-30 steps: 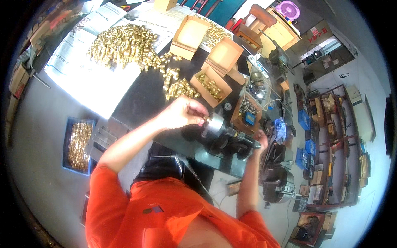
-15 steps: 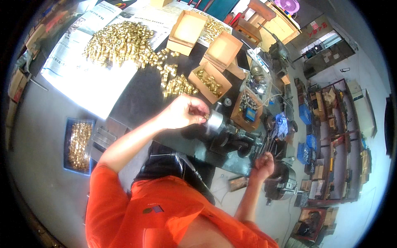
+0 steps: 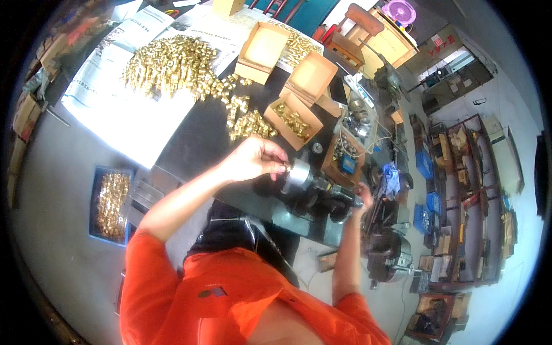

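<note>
At the face of a silver chuck (image 3: 298, 174) on a small bench machine (image 3: 322, 190), my left hand (image 3: 257, 160) pinches a small brass fitting (image 3: 286, 166), mostly covered by the fingers. My right hand (image 3: 363, 197) is at the machine's right end, its fingers curled; what they grip there is hidden. Just beyond my left hand lies a small pile of brass fittings (image 3: 251, 125). Next to it an open cardboard box (image 3: 310, 133) holds more fittings.
A large heap of brass fittings (image 3: 172, 63) rests on newspaper (image 3: 129, 126). Two more cardboard boxes (image 3: 261, 49) stand behind. A blue bin (image 3: 94, 215) of fittings sits at lower left. Right of the machine are a parts box (image 3: 330, 167), a blue rag (image 3: 391, 179) and shelves (image 3: 466, 201).
My right hand has moved up and slightly left, to the right end of the machine. My left hand stays at the chuck with its fingers pinched.
</note>
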Available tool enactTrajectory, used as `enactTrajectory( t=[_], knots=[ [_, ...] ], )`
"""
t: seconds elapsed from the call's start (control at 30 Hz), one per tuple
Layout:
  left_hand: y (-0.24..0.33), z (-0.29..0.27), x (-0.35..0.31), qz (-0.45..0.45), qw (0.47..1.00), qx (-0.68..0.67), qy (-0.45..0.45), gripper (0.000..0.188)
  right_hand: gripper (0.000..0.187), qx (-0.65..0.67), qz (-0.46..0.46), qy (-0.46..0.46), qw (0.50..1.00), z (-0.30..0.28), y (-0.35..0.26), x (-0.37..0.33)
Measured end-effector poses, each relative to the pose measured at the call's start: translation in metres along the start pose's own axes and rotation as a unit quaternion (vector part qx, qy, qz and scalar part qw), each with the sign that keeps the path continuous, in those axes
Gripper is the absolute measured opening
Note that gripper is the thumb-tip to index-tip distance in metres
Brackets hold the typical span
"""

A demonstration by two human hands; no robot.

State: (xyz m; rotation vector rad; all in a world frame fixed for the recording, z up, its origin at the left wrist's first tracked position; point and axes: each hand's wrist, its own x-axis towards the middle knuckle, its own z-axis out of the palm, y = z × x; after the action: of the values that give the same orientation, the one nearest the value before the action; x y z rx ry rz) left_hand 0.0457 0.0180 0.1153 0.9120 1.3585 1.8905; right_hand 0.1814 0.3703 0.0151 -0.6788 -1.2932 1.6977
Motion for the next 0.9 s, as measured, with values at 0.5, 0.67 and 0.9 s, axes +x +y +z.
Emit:
enactTrajectory(
  t=[0.5,0.67,0.9],
  knots=[
    [0.007,-0.014,-0.013,-0.038,0.995,-0.066,0.06,0.015,0.023,0.06,0.045,0.005,0.997,-0.036,-0.063,-0.109],
    [-0.003,-0.024,0.046,-0.023,0.986,0.145,0.073,0.014,0.018,0.045,0.103,0.067,0.991,-0.031,-0.012,-0.074],
    [-0.038,-0.04,0.113,0.103,0.763,0.619,0.157,0.024,0.019,0.024,0.076,0.042,0.996,-0.004,-0.021,-0.073]
  ],
)
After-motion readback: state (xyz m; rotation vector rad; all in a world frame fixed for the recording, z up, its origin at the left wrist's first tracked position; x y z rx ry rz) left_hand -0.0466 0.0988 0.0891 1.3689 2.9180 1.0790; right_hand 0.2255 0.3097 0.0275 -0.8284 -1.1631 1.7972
